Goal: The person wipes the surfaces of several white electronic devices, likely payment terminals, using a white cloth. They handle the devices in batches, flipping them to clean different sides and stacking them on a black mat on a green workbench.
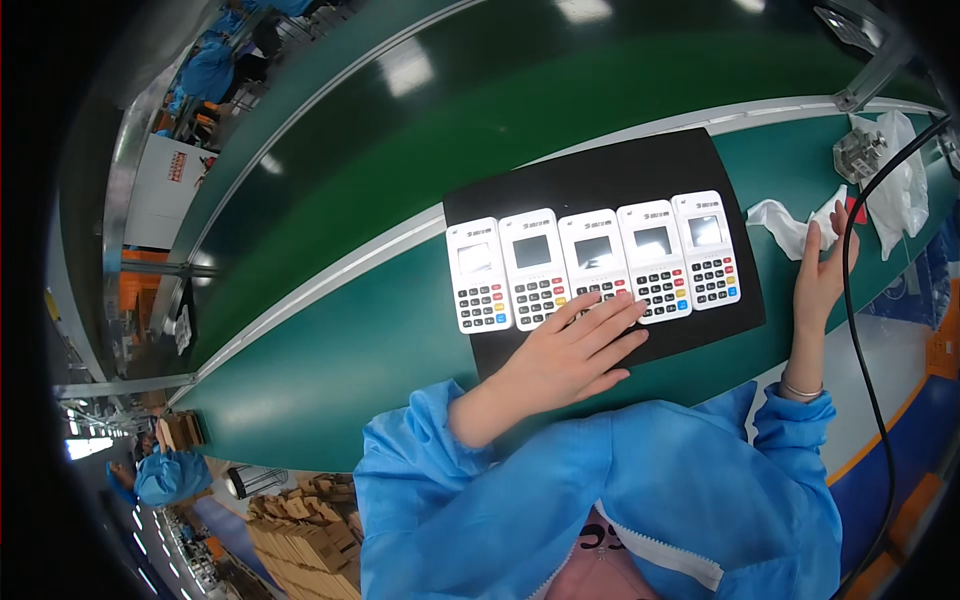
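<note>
Several white handheld card payment terminals (593, 252) lie side by side in a row on a black mat (640, 160), each with a small screen above a keypad. My left hand (570, 360) rests flat over the lower part of the middle terminal, fingers stretched out, covering most of its keypad. To the right of the mat, my right hand (825, 275) reaches up to a crumpled white cloth (785, 228). Its thumb and fingers are apart, with part of the cloth between or behind them; whether they touch it I cannot tell. A small red piece (856, 210) shows beside those fingers.
A green conveyor belt (480, 120) runs beyond the green worktop (300, 370). At the far right sit a metal fixture (860, 152) and a white plastic bag (900, 180). A black cable (868, 370) hangs past my right arm. Stacked cardboard (305, 530) stands at lower left.
</note>
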`<action>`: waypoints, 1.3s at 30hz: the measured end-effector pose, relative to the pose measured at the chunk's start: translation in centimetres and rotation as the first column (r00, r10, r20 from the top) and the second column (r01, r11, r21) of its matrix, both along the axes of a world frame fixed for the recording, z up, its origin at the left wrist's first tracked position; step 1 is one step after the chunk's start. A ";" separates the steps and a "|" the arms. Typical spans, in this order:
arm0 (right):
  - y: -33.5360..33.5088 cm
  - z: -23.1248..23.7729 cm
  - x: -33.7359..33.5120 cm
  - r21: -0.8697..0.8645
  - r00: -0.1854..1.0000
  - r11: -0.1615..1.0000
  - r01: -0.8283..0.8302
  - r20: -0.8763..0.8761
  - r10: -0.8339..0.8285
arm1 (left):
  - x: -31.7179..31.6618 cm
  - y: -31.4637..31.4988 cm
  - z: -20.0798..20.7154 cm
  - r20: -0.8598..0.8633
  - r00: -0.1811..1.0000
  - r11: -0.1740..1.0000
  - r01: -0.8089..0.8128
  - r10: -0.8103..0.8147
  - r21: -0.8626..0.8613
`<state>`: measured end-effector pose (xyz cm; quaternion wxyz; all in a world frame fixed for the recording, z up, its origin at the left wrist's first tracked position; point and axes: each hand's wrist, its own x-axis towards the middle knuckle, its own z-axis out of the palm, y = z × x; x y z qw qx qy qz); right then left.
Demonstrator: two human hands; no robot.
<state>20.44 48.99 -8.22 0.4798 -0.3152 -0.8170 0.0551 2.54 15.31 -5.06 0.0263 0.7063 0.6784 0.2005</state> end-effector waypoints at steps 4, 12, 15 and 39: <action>0.2 -1.0 0.2 -0.209 0.940 0.975 0.075 0.342 0.001 | 0.4 0.1 0.1 0.028 0.999 1.000 -0.029 0.029 -0.012; -1.3 -0.2 -0.5 -0.089 0.932 0.996 0.000 0.362 0.032 | -2.8 -0.3 0.8 0.011 0.998 0.997 -0.055 0.056 -0.059; -0.9 -0.3 -0.6 -0.090 0.939 0.995 -0.037 0.339 0.065 | -7.7 -1.3 0.4 -0.022 0.989 0.990 -0.144 0.143 -0.011; 0.2 -1.7 -0.3 -0.198 0.942 0.969 -0.145 0.272 0.197 | -16.4 -1.8 -2.0 0.205 0.902 0.905 -0.408 0.380 0.119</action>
